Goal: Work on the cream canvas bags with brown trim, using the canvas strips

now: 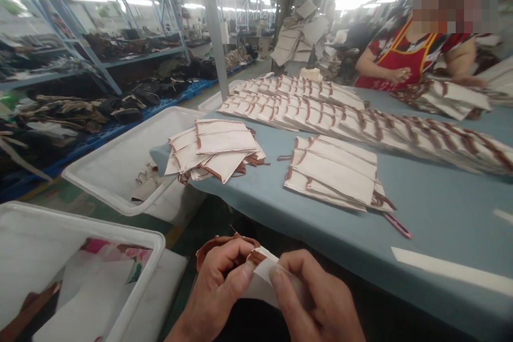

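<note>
Both my hands are closed on one small cream cloth piece with brown trim [266, 275], held just off the table's front edge. My left hand [218, 286] pinches its brown-edged end between thumb and fingers, and a brown fabric part bulges out behind that hand. The white body of the piece is gripped by my right hand [315, 296], thumb on top. On the table beyond lie a messy stack of brown-trimmed cream pieces [226, 139] and a neater stack [336, 168]. A purple-handled tool [397, 225] pokes out beside the neater stack.
Long overlapping rows of similar pieces [304, 109] run across the blue-grey table [436, 197]. A cream strip [452, 270] lies near its front edge. White bins [116, 203] stand at left. Across the table, a person in a red apron [404, 59] handles another pile.
</note>
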Action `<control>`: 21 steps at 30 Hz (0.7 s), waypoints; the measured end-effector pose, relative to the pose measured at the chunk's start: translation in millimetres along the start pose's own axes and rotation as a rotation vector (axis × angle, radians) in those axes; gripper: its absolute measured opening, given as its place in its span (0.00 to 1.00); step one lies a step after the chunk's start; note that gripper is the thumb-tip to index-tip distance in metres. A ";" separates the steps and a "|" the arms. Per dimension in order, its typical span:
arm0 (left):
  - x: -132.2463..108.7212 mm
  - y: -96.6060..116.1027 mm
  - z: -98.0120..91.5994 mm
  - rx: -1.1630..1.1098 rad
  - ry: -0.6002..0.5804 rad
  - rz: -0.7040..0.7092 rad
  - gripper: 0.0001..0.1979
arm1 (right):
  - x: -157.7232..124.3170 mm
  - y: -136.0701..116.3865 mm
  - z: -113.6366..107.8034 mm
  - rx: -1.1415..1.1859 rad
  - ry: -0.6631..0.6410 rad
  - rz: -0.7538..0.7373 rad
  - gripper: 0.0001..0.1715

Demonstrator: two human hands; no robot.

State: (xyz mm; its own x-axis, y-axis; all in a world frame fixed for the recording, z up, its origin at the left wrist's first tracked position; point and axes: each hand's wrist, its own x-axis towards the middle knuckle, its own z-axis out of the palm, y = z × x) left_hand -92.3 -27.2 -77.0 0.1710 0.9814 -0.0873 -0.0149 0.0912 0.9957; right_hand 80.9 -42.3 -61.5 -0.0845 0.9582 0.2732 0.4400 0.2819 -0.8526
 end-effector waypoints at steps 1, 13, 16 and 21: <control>1.4 1.9 1.7 -0.019 -0.003 -0.004 0.25 | 1.5 0.2 0.5 -0.009 0.004 -0.003 0.20; 7.1 -7.6 2.1 -0.150 0.062 -0.035 0.21 | 18.3 15.9 18.8 0.047 0.124 -0.108 0.14; 4.1 -12.2 -2.0 -0.167 0.103 -0.012 0.19 | 21.4 16.7 27.4 0.085 0.135 -0.091 0.13; 0.7 -15.8 -6.3 -0.190 0.100 -0.009 0.17 | 24.1 14.9 34.3 0.108 0.184 -0.143 0.11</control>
State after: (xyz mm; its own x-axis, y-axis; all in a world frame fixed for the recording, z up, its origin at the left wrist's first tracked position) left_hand -98.1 -26.9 -93.0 0.0732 0.9914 -0.1083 -0.2009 0.1210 0.9721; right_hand 54.8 -13.3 -82.9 0.0295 0.8862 0.4624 0.3367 0.4268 -0.8394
